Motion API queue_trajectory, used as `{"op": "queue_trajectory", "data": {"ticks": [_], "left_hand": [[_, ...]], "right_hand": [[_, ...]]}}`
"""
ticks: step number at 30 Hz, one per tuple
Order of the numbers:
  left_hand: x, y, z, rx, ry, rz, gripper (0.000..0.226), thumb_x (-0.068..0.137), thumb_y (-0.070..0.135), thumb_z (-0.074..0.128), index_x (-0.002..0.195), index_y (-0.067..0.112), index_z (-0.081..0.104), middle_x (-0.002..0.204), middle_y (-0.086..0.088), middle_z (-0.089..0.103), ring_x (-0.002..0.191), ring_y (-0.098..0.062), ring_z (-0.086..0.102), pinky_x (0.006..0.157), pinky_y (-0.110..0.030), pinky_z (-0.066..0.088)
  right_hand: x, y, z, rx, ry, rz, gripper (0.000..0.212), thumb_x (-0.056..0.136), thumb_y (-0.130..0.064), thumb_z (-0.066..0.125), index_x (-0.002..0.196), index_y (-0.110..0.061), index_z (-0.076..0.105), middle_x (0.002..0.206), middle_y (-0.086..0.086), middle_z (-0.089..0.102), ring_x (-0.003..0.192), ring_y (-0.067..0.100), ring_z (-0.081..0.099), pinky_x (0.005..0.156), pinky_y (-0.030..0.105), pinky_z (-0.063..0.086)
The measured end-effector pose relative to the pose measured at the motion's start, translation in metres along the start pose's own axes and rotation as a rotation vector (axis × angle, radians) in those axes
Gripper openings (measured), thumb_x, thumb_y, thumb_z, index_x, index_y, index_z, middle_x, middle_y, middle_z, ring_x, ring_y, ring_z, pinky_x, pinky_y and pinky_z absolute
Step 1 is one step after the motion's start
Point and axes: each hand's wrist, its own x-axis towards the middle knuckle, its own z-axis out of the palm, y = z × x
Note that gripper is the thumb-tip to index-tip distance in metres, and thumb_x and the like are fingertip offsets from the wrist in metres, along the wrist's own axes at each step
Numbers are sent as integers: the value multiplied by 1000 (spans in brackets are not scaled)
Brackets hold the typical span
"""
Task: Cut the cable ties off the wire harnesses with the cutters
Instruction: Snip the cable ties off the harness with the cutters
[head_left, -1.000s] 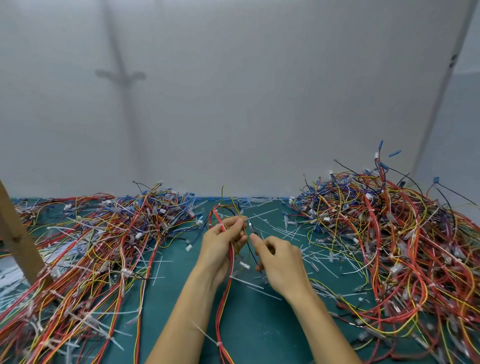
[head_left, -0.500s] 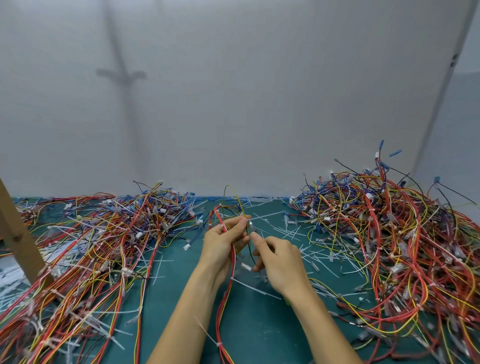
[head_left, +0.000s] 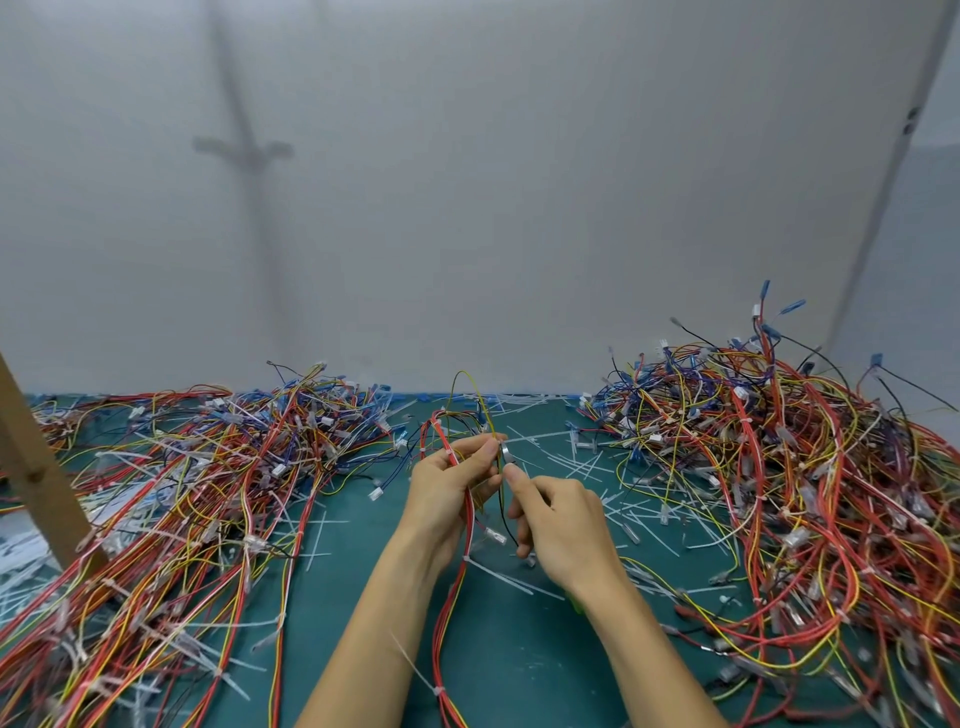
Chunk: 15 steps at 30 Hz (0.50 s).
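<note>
Hands are held close together over the surface (head_left: 519, 670). A harness (head_left: 451, 613) of red and yellow wires is pinched in the left hand (head_left: 441, 483). The cutters (head_left: 505, 451) are gripped in the right hand (head_left: 563, 525), with their tip set just beside the left thumb. The tie at the tip is too small to be made out. A wire could be nicked if the blades are closed round more than the tie, and the thumb, being so near, could be caught. A severed piece could be flung among the offcuts (head_left: 582, 462) scattered between the left pile (head_left: 208, 493) and the right pile (head_left: 779, 493).
</note>
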Motion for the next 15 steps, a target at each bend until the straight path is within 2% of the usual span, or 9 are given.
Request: {"op": "queue_trajectory", "data": {"ticks": [6,10,13,15], "left_hand": [[1,-1,-1,20,-2,-5,19,72,20,75,87,10,78,74,-4,68,63,-8,63,61,-18,55],[3,0,-2,0,8,19,25,79,26,71,96,9,77,76,1,63,61,-7,59,61,-19,54],[7,1,-1,-31,12,-15,34,97,30,53,113,3,68,81,-2,67,65,-11,60,66,-25,53],[8,1,-2,-60,-11,-31,38,101,26,40,121,3,63,87,-5,71,71,-15,63,75,-31,50]], "right_hand": [[1,2,2,31,1,19,56,96,-56,47,62,-14,60,49,4,59,40,16,59,52,31,50],[3,2,0,169,92,59,53,97,-51,48,63,-12,60,48,5,59,41,21,61,46,31,47],[3,1,-4,215,152,59,51,95,-52,51,65,-12,62,50,4,60,42,18,60,46,28,45],[2,-1,-6,212,138,57,49,91,-54,56,68,-11,63,54,5,62,44,18,62,48,31,46]]}}
